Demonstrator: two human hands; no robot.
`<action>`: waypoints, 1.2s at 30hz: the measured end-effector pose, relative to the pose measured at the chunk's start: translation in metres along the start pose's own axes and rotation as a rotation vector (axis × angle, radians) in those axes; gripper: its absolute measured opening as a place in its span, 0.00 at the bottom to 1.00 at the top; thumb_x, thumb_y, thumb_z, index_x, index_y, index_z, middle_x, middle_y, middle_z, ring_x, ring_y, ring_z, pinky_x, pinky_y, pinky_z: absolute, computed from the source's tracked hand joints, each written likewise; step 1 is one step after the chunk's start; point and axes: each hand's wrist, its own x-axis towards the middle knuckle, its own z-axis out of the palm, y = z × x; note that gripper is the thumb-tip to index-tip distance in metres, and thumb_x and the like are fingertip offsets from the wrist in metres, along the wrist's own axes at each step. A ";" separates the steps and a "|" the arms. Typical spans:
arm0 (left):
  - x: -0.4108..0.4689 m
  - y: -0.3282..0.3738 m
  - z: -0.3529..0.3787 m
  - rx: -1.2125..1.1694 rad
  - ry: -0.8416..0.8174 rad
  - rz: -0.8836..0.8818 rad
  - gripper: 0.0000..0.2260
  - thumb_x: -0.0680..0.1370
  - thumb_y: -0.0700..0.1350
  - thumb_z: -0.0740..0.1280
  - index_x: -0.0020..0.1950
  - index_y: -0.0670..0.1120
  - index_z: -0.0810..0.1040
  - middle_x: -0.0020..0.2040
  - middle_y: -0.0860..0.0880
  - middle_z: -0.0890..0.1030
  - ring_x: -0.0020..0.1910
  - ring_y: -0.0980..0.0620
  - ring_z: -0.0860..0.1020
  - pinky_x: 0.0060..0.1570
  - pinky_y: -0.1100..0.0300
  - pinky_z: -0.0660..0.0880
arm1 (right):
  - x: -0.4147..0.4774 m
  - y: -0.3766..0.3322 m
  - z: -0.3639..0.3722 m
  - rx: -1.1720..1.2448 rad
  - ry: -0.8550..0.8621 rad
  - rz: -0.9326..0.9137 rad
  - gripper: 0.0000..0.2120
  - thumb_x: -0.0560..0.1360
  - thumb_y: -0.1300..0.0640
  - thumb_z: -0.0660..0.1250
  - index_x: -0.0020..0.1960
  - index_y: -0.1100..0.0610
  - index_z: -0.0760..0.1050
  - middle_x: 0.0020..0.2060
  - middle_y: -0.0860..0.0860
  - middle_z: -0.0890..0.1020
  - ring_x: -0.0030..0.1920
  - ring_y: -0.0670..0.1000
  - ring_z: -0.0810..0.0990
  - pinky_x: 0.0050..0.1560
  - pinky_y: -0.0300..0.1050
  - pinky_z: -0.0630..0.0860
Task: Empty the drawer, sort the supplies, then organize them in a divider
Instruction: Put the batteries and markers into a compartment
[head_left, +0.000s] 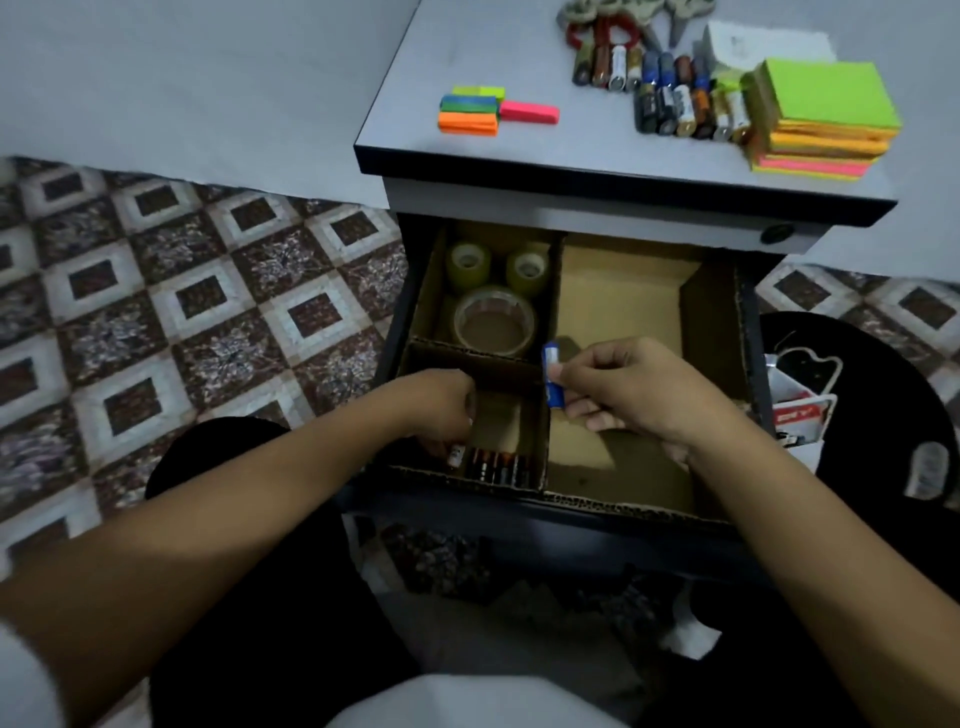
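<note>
While the left hand (441, 410) pinches a battery (456, 457) at the divider (623, 505) rim, the right hand (623, 389) pinches a blue battery (551, 379).

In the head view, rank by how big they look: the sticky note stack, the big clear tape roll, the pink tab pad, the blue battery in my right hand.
1. sticky note stack
2. clear tape roll
3. pink tab pad and blue battery look alike; the battery is nearer, so unranked.

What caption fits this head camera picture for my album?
Sorting time: the left hand holds a battery in the near-left compartment of the cardboard divider, and the right hand pinches a blue battery.
</note>
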 end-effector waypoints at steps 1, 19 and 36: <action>0.001 0.002 0.002 0.076 -0.001 0.009 0.03 0.78 0.41 0.63 0.49 0.42 0.72 0.41 0.48 0.74 0.39 0.48 0.77 0.35 0.60 0.74 | 0.001 0.001 0.001 0.000 0.007 -0.006 0.07 0.74 0.56 0.68 0.41 0.59 0.77 0.30 0.51 0.78 0.26 0.41 0.75 0.27 0.30 0.73; 0.007 -0.001 0.006 0.286 -0.060 0.031 0.11 0.76 0.37 0.60 0.57 0.40 0.75 0.54 0.42 0.79 0.51 0.44 0.77 0.49 0.54 0.74 | 0.013 0.012 0.012 0.043 -0.009 -0.031 0.02 0.75 0.58 0.68 0.43 0.56 0.77 0.31 0.50 0.78 0.27 0.42 0.77 0.31 0.31 0.76; -0.014 -0.038 -0.017 -0.115 0.929 0.290 0.15 0.80 0.44 0.61 0.66 0.43 0.71 0.63 0.42 0.70 0.63 0.45 0.69 0.58 0.62 0.65 | 0.041 0.011 0.068 -0.420 -0.180 -0.231 0.10 0.74 0.62 0.68 0.54 0.53 0.73 0.41 0.51 0.79 0.38 0.51 0.82 0.35 0.41 0.80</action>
